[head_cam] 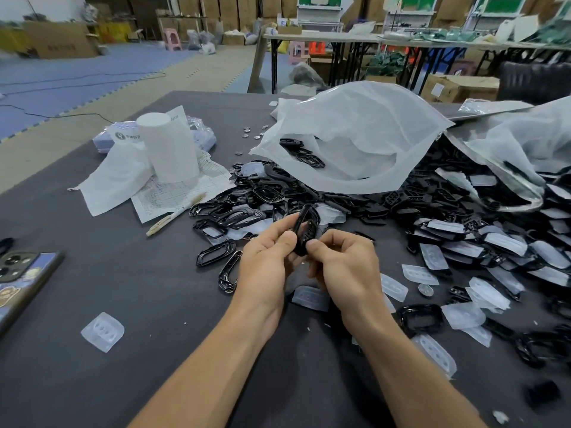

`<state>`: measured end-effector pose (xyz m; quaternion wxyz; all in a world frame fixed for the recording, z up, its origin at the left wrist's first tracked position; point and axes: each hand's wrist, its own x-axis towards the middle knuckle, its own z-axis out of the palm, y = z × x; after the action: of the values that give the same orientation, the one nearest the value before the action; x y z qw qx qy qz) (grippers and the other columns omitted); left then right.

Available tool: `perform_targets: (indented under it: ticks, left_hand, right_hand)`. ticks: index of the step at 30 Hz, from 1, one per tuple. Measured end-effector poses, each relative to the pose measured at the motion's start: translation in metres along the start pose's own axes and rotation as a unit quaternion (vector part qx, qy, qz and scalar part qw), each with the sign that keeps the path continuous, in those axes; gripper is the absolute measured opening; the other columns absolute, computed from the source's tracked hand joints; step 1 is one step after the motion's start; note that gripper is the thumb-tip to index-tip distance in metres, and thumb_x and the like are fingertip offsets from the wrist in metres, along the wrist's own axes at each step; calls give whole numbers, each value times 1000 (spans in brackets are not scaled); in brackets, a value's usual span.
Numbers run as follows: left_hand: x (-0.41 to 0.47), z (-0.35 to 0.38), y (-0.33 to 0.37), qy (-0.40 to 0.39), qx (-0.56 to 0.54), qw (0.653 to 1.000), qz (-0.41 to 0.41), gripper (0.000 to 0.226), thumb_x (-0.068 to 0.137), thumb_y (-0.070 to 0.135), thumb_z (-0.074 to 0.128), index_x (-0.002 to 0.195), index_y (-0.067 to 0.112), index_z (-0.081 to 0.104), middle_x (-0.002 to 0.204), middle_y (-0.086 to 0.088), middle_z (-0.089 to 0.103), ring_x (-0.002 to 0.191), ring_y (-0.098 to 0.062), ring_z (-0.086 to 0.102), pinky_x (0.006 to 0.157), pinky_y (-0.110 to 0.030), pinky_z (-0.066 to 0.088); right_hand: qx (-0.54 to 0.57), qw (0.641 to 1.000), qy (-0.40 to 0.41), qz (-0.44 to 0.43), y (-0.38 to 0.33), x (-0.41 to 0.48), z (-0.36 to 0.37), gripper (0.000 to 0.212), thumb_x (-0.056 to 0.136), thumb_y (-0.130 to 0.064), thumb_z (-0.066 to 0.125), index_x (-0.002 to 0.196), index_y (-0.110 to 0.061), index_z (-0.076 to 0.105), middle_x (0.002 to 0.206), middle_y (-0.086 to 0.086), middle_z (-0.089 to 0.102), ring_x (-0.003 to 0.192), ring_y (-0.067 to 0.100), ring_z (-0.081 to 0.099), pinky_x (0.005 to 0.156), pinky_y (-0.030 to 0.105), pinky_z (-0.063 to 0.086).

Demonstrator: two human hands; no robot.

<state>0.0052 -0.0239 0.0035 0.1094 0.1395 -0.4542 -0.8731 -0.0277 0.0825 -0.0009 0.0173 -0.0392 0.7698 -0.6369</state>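
Observation:
A small black plastic shell with button holes [306, 227] stands on edge between both hands above the dark table [129, 304]. My left hand [268, 261] pinches it from the left with thumb and fingers. My right hand [346, 264] pinches its lower end with thumb and forefinger. Behind the hands lies a big heap of black shells and frames [401, 208]. Loose black frames [216, 252] lie just left of my left hand. Translucent rubber button pads [103, 332] are scattered around.
White plastic bags [355, 140] cover the back of the heap. A white roll [169, 147], papers and a pen [176, 214] sit at the back left. A phone [21, 276] lies at the left edge. A coin-like disc [425, 289] rests right of my right hand.

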Motion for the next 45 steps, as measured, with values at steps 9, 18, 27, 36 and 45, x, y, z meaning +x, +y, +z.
perform_targets:
  ticks: [9,18,27,36,45]
  left_hand:
    - [-4,0,-3,-27,-29,999,-31,31,107,-3,41,125,10,63,101,-15,78,88,-25,74,67,-28,62]
    - [-6,2,-1,-72,-30,997,-25,31,105,-4,43,120,10,67,107,-9,80,92,-18,77,74,-25,62]
    - [-4,-4,5,-28,71,997,34,28,92,-6,65,95,15,83,99,-11,81,86,-16,78,70,-21,59]
    - [7,-16,4,96,264,955,94,7,84,24,79,86,19,84,73,4,78,66,-7,65,69,-29,54]
    - [12,-20,14,23,286,948,140,28,95,5,67,68,-2,69,64,-12,60,57,-14,59,53,-27,58]
  right_hand:
    - [-62,997,38,-1,1,4,-4,26,87,-39,71,65,-26,71,47,-9,56,54,13,51,61,34,46]
    - [47,998,21,39,-4,2,1,27,75,-47,65,78,-20,69,65,-4,67,64,19,58,73,51,52]
    - [73,997,-10,0,-4,5,-8,21,85,-26,73,66,-19,71,61,2,67,57,18,58,62,41,50]
    - [-52,995,-37,-70,-5,-2,-5,13,84,-25,77,72,-26,74,59,-3,70,56,15,68,65,40,59]
    - [-80,992,-12,-93,-8,-8,3,19,93,-25,72,74,-26,75,54,-6,67,49,9,61,56,24,50]
